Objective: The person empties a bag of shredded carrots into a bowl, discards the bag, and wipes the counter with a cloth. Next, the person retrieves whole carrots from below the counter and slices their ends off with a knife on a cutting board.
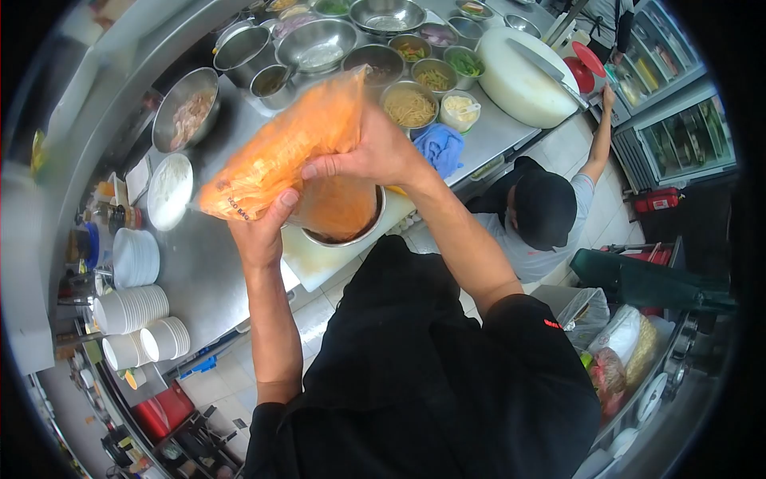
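Both my hands grip a clear plastic bag (pixel 283 144) filled with something orange, raised and tilted above the counter. My left hand (pixel 267 227) is closed on its lower edge, near dark printed lettering. My right hand (pixel 375 148) wraps around the other end, thumb pressed on the plastic. Beneath the bag, a steel bowl (pixel 381 219) with orange-brown contents sits on or beside a white cutting board (pixel 323 267). The bag and my hands partly cover this bowl, so I cannot tell whether the plastic touches it.
Behind the bag stand several steel bowls (pixel 317 44), noodles (pixel 408 106) and a blue cloth (pixel 439 149). A knife lies on a thick round chopping block (pixel 511 80). Stacked white containers (pixel 132 307) stand left. A co-worker in a black cap (pixel 545 209) is close on my right.
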Tool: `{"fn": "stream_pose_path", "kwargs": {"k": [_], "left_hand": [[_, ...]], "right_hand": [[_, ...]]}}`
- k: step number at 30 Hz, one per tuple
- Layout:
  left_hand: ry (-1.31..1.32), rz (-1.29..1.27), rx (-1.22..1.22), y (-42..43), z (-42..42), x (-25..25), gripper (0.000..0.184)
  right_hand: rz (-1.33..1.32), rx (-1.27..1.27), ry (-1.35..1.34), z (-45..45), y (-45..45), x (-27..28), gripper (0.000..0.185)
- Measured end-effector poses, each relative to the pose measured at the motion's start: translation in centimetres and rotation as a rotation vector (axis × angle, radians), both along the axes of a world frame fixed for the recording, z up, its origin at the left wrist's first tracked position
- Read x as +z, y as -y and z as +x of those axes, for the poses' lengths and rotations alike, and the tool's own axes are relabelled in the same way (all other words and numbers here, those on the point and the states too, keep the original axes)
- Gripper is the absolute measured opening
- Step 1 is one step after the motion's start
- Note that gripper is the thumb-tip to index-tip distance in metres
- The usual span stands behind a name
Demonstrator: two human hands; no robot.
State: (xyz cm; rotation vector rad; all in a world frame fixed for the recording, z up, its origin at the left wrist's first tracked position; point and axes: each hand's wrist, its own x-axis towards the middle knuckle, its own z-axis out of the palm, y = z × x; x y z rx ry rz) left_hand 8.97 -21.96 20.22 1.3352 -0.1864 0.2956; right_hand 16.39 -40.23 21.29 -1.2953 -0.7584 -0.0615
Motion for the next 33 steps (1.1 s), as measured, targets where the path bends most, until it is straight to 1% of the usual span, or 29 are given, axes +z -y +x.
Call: {"fn": "stream_pose_path", "kwargs": {"k": [1, 3, 5, 8, 11, 12, 13, 14, 16, 17, 19, 20, 21, 22, 23, 24, 25, 26, 27, 28, 29, 30, 31, 32, 33], "left_hand": [[0.006, 0.002, 0.005, -0.1, 0.0, 0.0, 0.075], [0.003, 0.007, 0.021, -0.2, 0.0, 0.1, 0.074], [0.001, 0.012, 0.033, -0.3, 0.1, 0.1, 0.073], [0.032, 0.017, 0.017, -0.7, 0.2, 0.0, 0.072], [-0.010, -0.020, 0.010, -0.9, 0.1, -0.6, 0.078], [-0.003, -0.074, -0.027, -1.0, -0.1, -0.9, 0.083], [0.005, -0.127, -0.063, -1.1, -0.1, -1.1, 0.088], [0.007, -0.127, -0.061, -1.0, -0.1, -1.2, 0.088], [-0.068, -0.128, -0.005, -0.7, 0.0, -1.4, 0.101], [-0.065, -0.127, -0.002, -0.9, 0.0, -1.7, 0.101], [-0.106, -0.068, -0.002, -1.3, 0.0, -2.1, 0.105], [-0.104, -0.067, 0.000, -1.4, 0.0, -2.2, 0.105], [-0.098, -0.083, 0.001, -1.4, -0.2, -2.2, 0.109], [-0.091, -0.099, 0.001, -1.4, -0.3, -2.2, 0.112], [-0.088, -0.098, 0.001, -1.4, -0.3, -2.5, 0.112], [-0.030, -0.081, -0.025, -1.5, -0.4, -2.8, 0.115], [0.028, -0.064, -0.052, -1.5, -0.4, -3.1, 0.117], [0.031, -0.063, -0.052, -1.3, -0.4, -3.1, 0.117], [0.098, -0.116, -0.046, -1.0, -0.5, -3.1, 0.106], [0.166, -0.168, -0.040, -0.9, -0.5, -3.1, 0.097], [0.168, -0.168, -0.039, -1.1, -0.4, -3.1, 0.097], [0.100, -0.124, -0.003, -1.4, -0.3, -3.1, 0.082], [0.031, -0.081, 0.034, -1.7, -0.3, -3.0, 0.069], [0.033, -0.080, 0.037, -1.8, -0.3, -2.9, 0.069], [0.038, -0.038, 0.046, -2.0, -0.3, -2.8, 0.062]], "right_hand": [[-0.011, -0.004, 0.023, 0.1, 0.0, 0.2, 0.058], [-0.020, -0.007, 0.047, 0.5, -0.2, 0.3, 0.057], [-0.022, 0.041, 0.026, 0.9, -0.4, 0.4, 0.073], [-0.046, 0.024, 0.040, 1.0, -0.7, 1.0, 0.073], [-0.047, 0.034, 0.022, 1.4, -0.7, 0.3, 0.073], [-0.047, 0.034, 0.024, 1.2, -0.7, 0.3, 0.073], [-0.039, 0.035, 0.016, 0.8, -0.5, 0.4, 0.065], [-0.031, 0.037, 0.007, 0.5, -0.4, 0.4, 0.058], [-0.035, 0.020, -0.033, -0.4, -0.3, 0.7, 0.058], [-0.038, -0.003, -0.075, -0.6, -0.3, 0.8, 0.059], [-0.062, -0.043, -0.076, -0.5, -0.3, 0.1, 0.059], [-0.087, -0.086, -0.079, -0.4, -0.2, -0.2, 0.059], [-0.086, -0.084, -0.077, -0.5, 0.0, 0.0, 0.059], [-0.136, -0.105, -0.091, -0.7, 0.3, 0.3, 0.059], [-0.185, -0.127, -0.103, -0.7, 0.4, 0.5, 0.060], [-0.184, -0.127, -0.101, -0.6, 0.5, 0.3, 0.060], [-0.138, -0.134, -0.090, -0.3, 0.5, -0.3, 0.063], [-0.093, -0.140, -0.080, -0.2, 0.5, -0.7, 0.067], [-0.092, -0.140, -0.077, -0.3, 0.4, -0.8, 0.067], [0.057, -0.082, -0.095, -0.6, 0.3, -0.9, 0.062], [0.205, -0.022, -0.113, -0.7, 0.3, -1.0, 0.056], [0.205, -0.021, -0.110, -0.6, 0.4, -1.1, 0.056], [0.145, -0.025, -0.193, -0.5, 0.8, -1.2, 0.047], [0.084, -0.029, -0.276, -0.5, 1.1, -1.2, 0.039], [0.085, -0.027, -0.274, -0.5, 1.2, -0.9, 0.039]]}}
